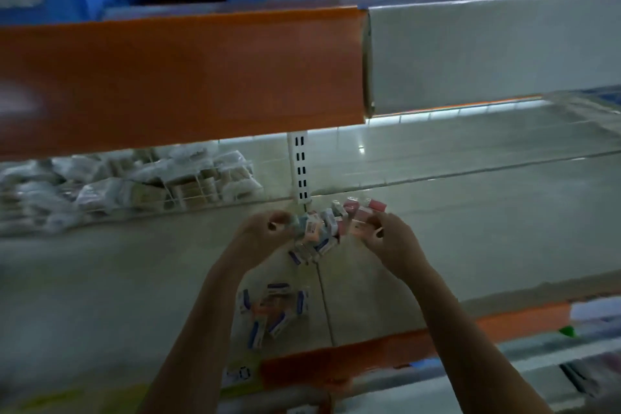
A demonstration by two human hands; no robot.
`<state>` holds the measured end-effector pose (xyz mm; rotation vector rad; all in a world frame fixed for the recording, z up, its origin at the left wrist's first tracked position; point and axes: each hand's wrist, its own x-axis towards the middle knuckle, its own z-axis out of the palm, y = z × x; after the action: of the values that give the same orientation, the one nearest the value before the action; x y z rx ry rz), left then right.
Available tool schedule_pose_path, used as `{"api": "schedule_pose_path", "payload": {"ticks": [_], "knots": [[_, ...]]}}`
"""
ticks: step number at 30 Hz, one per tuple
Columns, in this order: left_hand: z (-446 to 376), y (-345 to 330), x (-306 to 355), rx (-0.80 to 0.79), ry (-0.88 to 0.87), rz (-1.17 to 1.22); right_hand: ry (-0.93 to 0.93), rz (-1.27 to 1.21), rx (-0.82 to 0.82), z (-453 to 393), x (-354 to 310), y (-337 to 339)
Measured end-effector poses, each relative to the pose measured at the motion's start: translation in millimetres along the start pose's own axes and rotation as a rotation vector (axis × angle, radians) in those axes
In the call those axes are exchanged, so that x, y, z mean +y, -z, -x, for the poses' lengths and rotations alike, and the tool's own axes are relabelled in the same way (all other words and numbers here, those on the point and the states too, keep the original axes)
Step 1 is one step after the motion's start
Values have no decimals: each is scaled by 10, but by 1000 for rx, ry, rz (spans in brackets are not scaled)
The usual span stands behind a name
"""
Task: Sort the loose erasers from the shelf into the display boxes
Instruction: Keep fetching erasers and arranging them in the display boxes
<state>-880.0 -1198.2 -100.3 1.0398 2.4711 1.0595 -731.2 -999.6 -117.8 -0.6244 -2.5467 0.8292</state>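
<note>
Erasers (319,228) lie heaped toward the back of the shelf (117,279), just in front of the slotted white upright (300,168), and both hands reach into that heap from either side, most likely to gather a batch for sorting. The left hand (265,228) curls its fingers against the pile's left flank, and the right hand (386,235) bends its fingers round the pinkish pieces on the right; motion blur keeps me from telling whether either hand actually pinches a piece or only cups the pile. A second, smaller scatter of erasers (268,312) sits nearer the shelf's front edge, between the forearms, close to the orange edge strip (369,353). The pieces are small rectangular blocks in printed paper sleeves, blue-and-white mostly, some pink or orange, and they look light and easy to spill. The shelf surface is smooth, pale and faintly glossy. Toward its back left corner a white wire basket (188,191) holds clear-wrapped packets (100,191). No display box is plainly visible.
</note>
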Motion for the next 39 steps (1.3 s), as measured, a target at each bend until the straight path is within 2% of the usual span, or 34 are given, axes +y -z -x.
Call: {"api": "schedule_pose_path", "payload": {"ticks": [2, 6, 10, 16, 24, 28, 31, 34, 37, 39], "knots": [[223, 17, 14, 19, 72, 171, 80, -99, -31, 84, -132, 21], [704, 84, 1, 176, 259, 718, 212, -299, -147, 263, -557, 7], [1211, 268, -85, 262, 270, 947, 291, -404, -277, 419, -1040, -184], [2049, 776, -386, 412, 312, 946, 404, -490, -394, 733, -1876, -761], [3350, 1639, -1081, 634, 369, 954, 298, -686, -555, 1453, -3172, -1735], [3866, 2010, -1405, 659, 353, 951, 246, -666, -651, 1769, -3676, -2137], [4140, 2233, -1618, 668, 347, 924, 278, -591, -660, 1898, -3981, -2364], [4335, 2454, -1887, 706, 347, 884, 264, -631, -683, 1950, -4292, -2605], [4485, 2701, -2156, 718, 342, 849, 195, -757, -793, 1971, -4607, -2866], [4550, 2899, -2362, 706, 329, 837, 217, -781, -817, 1946, -4819, -3046]]}}
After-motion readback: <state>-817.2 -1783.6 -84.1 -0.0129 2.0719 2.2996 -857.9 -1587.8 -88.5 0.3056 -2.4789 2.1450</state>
